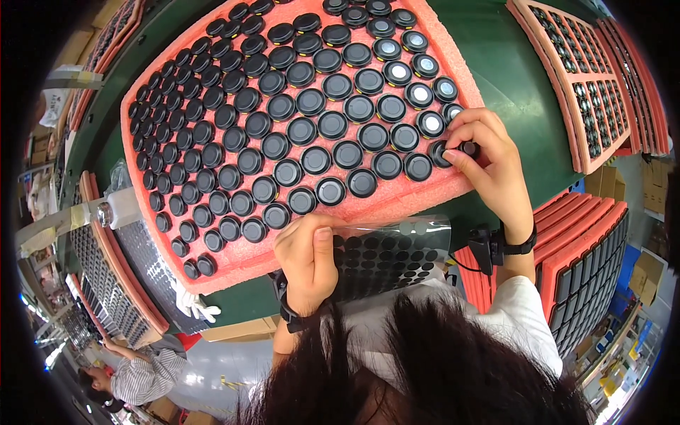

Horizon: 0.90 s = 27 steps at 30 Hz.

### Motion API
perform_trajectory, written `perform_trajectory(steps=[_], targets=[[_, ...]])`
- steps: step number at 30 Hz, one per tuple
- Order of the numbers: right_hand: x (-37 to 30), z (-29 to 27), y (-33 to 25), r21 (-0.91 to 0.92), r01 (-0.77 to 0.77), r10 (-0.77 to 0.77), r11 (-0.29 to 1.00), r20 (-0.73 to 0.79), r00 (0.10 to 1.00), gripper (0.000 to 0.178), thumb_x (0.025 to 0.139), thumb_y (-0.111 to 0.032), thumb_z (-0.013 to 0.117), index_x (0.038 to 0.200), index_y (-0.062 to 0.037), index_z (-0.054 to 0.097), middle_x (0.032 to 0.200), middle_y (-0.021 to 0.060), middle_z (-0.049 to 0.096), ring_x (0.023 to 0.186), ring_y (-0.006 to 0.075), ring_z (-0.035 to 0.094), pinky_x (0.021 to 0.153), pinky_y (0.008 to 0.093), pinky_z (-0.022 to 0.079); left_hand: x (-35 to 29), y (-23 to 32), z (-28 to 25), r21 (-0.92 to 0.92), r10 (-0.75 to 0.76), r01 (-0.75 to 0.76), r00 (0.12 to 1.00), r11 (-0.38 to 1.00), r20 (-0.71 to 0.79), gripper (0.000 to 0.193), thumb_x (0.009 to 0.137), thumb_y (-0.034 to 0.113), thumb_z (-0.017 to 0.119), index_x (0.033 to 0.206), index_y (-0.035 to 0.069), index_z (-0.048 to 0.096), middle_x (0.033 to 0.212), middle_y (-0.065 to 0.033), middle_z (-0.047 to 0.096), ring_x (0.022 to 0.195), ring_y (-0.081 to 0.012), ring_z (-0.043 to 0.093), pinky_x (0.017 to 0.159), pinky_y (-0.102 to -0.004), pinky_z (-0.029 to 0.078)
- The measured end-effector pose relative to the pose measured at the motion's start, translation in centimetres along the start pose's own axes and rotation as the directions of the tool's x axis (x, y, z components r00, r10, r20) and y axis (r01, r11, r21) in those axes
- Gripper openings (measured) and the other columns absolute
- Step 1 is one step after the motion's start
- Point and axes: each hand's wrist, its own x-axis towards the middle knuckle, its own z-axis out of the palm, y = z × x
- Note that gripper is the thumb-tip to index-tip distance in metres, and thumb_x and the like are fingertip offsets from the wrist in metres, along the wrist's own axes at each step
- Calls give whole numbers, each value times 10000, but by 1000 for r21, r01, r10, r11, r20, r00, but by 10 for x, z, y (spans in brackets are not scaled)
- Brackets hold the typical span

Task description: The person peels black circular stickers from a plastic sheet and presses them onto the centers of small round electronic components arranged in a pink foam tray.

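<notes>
A pink foam tray holds many black round cap-like parts in rows. Most have plain dark tops, while several towards the right show pale, shiny round centres. My left hand is closed, thumb over bent fingers, on the edge of a clear sheet of black round stickers at the tray's near edge. At the tray's right edge, my right hand has its fingers curled round a small dark round piece. Its thumb touches a black part in the end row; the fingers partly hide that part.
The tray rests on a green table. Foam trays of round parts stand at far right, and stacked red foam trays at near right. A white glove lies left of me. Another person works at lower left.
</notes>
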Motion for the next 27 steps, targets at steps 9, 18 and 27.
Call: perform_trajectory(steps=[9,18,27], targets=[[-2,-6,2,56,19,-22,998,41,999,228,628,-8,683,821,-25,563,890,66,552,874,241,516,767,310,408,0,1,0,-3,-16,16,1000,1000,-10,201,860,100,425,740,7,558,617,-79,587,535,-222,535,527,-294,403],[-5,-7,3,14,69,-70,998,55,996,295,620,14,679,896,-30,586,918,60,570,891,212,519,753,288,406,-2,-6,3,-4,69,-69,997,998,-41,272,907,139,375,767,-7,557,555,-30,519,473,-97,467,454,-220,334],[3,-10,1,-21,167,-163,986,143,976,295,631,5,668,915,-37,599,948,68,582,909,229,517,802,322,406,-2,-7,2,5,68,-68,997,998,-24,279,910,138,370,761,-11,554,592,-42,562,478,-96,473,461,-213,350]])
